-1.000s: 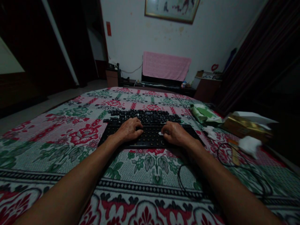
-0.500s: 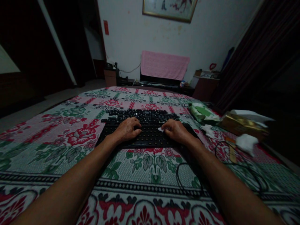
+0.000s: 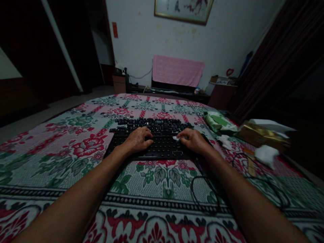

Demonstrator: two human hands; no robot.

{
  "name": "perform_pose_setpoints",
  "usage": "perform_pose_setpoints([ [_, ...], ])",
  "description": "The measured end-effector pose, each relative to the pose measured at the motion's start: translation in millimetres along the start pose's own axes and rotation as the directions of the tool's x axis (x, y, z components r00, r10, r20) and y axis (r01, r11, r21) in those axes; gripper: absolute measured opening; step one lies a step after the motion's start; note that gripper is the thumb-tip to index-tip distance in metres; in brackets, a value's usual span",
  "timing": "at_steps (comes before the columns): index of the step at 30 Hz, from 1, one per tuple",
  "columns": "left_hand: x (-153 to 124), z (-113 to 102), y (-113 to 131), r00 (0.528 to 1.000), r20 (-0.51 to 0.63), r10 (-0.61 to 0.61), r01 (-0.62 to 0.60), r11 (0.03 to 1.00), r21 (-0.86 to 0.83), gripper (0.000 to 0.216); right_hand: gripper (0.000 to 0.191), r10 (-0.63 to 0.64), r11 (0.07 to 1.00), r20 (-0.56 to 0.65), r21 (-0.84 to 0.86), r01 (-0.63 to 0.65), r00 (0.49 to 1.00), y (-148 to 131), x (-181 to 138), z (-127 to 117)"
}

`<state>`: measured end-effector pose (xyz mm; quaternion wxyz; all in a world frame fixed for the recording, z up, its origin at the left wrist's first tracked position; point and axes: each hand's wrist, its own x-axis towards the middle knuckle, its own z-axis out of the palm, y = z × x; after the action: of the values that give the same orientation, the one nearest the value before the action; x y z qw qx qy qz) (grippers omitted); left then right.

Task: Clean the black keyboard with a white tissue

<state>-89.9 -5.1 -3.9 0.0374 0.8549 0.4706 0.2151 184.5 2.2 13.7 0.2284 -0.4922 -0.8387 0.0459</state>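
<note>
A black keyboard (image 3: 162, 148) with its keycaps off lies flat on the patterned bedspread, rows of small key posts showing. My left hand (image 3: 138, 139) rests on its left part, fingers bent and thumb held apart from them. In the fingertips of my right hand (image 3: 192, 140) is a small piece of white tissue (image 3: 176, 138), pinched just over the right side of the keyboard. Loose black keycaps (image 3: 157, 125) lie in a spread band along the keyboard's far edge. What the tissue touches underneath is hidden.
To the right are a green tissue pack (image 3: 219, 121), a gold box (image 3: 263, 136), crumpled white tissue (image 3: 267, 155) and a smaller wad (image 3: 225, 141). A black cable (image 3: 192, 190) loops over the bedspread (image 3: 162, 206) near my right forearm.
My right hand has shifted slightly to the right with the tissue, its fingers a little more extended. My left hand and the keyboard stay nearly in place.
</note>
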Motion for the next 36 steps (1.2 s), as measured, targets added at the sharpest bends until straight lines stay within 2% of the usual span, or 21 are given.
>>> perform_pose_setpoints([
  [5,-0.6,-1.5,1.8,1.000,-0.004,-0.004,0.004,1.000,0.018,0.023,0.022,-0.001,0.999,0.098,-0.039,0.004,0.995,-10.8,-1.2,-5.1],
  [11,-0.5,-1.6,2.0,1.000,0.002,0.007,-0.007,1.000,0.011,0.025,0.022,-0.017,1.000,0.105,-0.002,0.018,0.994,-14.3,-3.2,-7.6],
  [17,-1.1,-2.1,2.4,1.000,-0.002,0.005,-0.005,1.000,0.011,0.025,0.020,-0.027,0.998,0.190,-0.053,0.038,0.981,-18.5,-3.2,-11.7],
  [23,-1.3,-2.7,2.0,1.000,0.000,0.000,0.000,1.000,0.004,0.023,0.023,-0.086,0.996,0.155,-0.008,0.088,0.984,-19.2,-3.6,-9.8],
  [29,-1.4,-2.9,0.5,1.000,-0.010,0.013,-0.013,1.000,-0.006,0.023,0.015,-0.064,0.998,0.225,0.021,0.061,0.972,-23.0,-5.0,-8.7],
  [36,0.2,-8.2,0.2,0.999,0.034,0.002,-0.001,0.999,-0.038,0.024,0.024,-0.185,0.983,0.163,0.026,0.183,0.969,-22.7,-4.7,-2.2],
])
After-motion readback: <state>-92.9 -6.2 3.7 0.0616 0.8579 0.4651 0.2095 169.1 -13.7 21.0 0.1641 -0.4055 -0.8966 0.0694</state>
